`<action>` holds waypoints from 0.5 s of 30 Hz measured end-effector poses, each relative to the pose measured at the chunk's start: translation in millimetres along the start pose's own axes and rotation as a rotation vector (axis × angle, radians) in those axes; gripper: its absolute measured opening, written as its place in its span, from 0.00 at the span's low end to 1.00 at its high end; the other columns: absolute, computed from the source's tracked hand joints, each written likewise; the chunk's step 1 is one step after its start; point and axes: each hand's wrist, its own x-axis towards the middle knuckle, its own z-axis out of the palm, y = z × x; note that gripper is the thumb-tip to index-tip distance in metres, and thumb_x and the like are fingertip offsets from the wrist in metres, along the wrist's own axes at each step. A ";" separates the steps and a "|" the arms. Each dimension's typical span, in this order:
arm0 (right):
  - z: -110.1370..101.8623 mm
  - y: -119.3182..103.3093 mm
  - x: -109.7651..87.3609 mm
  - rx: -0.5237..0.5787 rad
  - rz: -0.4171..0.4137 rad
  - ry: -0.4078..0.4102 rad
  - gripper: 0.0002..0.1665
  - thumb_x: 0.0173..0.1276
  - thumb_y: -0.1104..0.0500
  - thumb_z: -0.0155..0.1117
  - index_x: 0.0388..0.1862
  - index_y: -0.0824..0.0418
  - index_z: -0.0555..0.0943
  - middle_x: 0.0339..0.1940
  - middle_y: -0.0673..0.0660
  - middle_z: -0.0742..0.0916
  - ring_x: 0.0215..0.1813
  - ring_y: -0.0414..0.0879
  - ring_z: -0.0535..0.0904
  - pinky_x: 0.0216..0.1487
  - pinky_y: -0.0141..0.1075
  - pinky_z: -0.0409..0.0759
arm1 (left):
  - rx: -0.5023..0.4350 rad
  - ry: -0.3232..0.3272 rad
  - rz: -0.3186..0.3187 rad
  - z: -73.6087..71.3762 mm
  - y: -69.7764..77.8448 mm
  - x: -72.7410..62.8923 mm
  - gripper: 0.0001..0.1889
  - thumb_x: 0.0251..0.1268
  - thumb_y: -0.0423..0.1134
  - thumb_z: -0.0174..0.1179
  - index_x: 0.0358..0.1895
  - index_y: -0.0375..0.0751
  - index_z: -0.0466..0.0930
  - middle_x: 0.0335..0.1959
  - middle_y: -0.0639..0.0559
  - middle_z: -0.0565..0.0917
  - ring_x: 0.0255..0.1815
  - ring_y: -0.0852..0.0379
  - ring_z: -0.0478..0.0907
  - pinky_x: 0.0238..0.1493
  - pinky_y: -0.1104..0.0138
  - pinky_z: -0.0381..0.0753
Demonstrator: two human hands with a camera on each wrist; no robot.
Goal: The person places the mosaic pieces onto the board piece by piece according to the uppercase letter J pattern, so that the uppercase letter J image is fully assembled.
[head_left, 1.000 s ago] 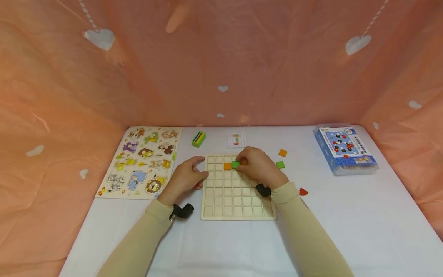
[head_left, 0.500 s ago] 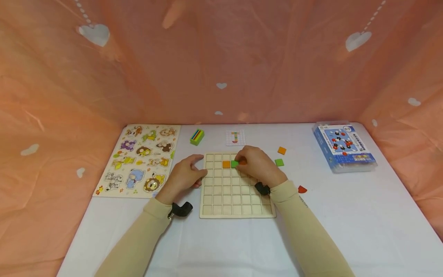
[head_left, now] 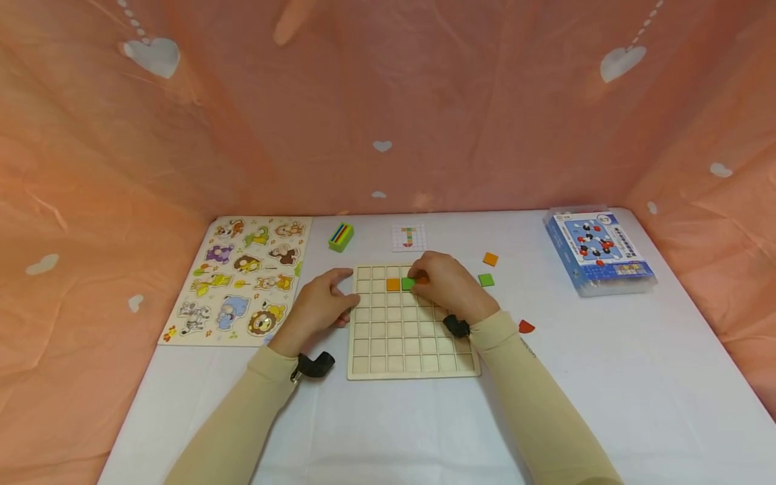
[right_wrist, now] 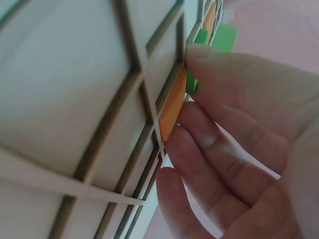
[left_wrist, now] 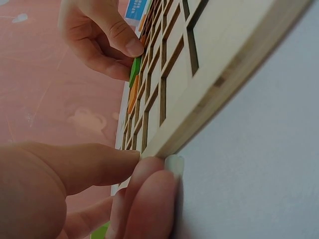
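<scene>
A pale wooden grid board (head_left: 412, 347) lies in front of the person. In its second row from the top, a green square tile (head_left: 407, 284) sits between an orange tile (head_left: 393, 285) and another orange tile (right_wrist: 173, 107), which the right hand partly covers. Thumb and index finger of the right hand (head_left: 451, 286) pinch the green tile, its other fingertips beside the right orange tile. The left hand (head_left: 318, 303) grips the board's left edge near the top corner, thumb and fingers at the rim (left_wrist: 164, 144).
Right of the board lie a loose orange tile (head_left: 490, 259), a green tile (head_left: 486, 279) and a red quarter-round piece (head_left: 526, 327). Behind it are a pattern card (head_left: 409, 238) and a green striped block (head_left: 341, 237). An animal puzzle (head_left: 236, 279) lies left; a blue box (head_left: 600, 252) stands right.
The head view has shifted slightly, so everything sits a little higher and further left. Both hands keep their places at the board, the right one still on the green tile.
</scene>
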 end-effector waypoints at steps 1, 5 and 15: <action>0.1 0.0 0.1 0.001 0.002 -0.001 0.13 0.74 0.59 0.74 0.54 0.60 0.91 0.52 0.55 0.90 0.52 0.50 0.84 0.63 0.46 0.86 | -0.002 0.000 0.001 0.1 -0.1 -0.1 0.34 0.75 0.40 0.68 0.81 0.50 0.69 0.26 0.49 0.86 0.22 0.59 0.83 0.29 0.68 0.88; 0.4 0.3 0.0 0.002 0.003 0.004 0.13 0.73 0.59 0.74 0.54 0.60 0.91 0.52 0.56 0.90 0.52 0.50 0.84 0.63 0.46 0.86 | -0.004 0.000 0.010 0.1 0.1 -0.2 0.34 0.75 0.39 0.68 0.81 0.49 0.69 0.26 0.49 0.85 0.22 0.59 0.83 0.29 0.68 0.88; 0.8 1.0 0.2 0.004 -0.007 0.000 0.14 0.73 0.59 0.75 0.55 0.60 0.91 0.52 0.55 0.89 0.53 0.51 0.84 0.64 0.47 0.85 | 0.006 0.004 0.014 0.0 -0.2 -0.4 0.34 0.75 0.40 0.67 0.81 0.49 0.69 0.26 0.49 0.85 0.23 0.59 0.83 0.30 0.68 0.88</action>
